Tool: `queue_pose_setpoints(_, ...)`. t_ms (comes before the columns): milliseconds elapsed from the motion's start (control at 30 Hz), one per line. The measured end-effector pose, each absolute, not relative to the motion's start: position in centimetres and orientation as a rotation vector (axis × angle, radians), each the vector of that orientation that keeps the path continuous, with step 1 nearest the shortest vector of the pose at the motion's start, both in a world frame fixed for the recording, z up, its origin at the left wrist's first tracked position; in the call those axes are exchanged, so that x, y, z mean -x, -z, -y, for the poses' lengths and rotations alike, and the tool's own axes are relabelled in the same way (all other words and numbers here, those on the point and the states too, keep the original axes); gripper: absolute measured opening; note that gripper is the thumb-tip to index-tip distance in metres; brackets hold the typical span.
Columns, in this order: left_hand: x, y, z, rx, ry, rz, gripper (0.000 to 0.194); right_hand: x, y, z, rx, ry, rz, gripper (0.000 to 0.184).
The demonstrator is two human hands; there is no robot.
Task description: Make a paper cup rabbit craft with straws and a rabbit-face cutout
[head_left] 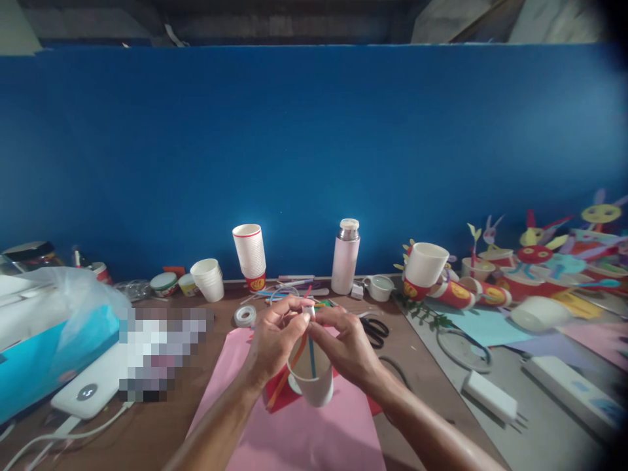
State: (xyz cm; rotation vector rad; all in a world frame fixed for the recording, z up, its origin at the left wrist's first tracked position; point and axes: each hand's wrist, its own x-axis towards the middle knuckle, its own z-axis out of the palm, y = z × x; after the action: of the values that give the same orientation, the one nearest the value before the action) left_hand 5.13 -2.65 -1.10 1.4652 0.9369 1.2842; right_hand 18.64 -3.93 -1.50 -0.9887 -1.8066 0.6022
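while both hands (pixel 275 335) together pinch a small white piece (pixel 309 312), the paper cup (pixel 318 391) sits just below them.

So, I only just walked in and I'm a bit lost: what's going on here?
Someone is working with both hands over a white cup, seen against a pink sheet. The left hand pinches a small white piece; the right hand is right beside it, though its own grip is hard to make out. A blue strip shows at the cup's mouth, below the fingers. A stack of cups stands behind.
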Motion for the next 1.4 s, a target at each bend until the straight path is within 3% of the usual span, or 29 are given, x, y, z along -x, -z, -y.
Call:
queue_pose_setpoints(933, -4.94, 0.71, 2.51, -1.544, -1.323, -0.795, 0.013, -18.81, 1.46, 3.88, 1.034, -0.719, 1.752, 0.026)
queue_pose_setpoints(1400, -5.18, 0.51, 2.61, -1.218, -1.257, -0.839, 0.013, -18.75, 1.58, 3.83, 1.035, -0.834, 1.709, 0.029)
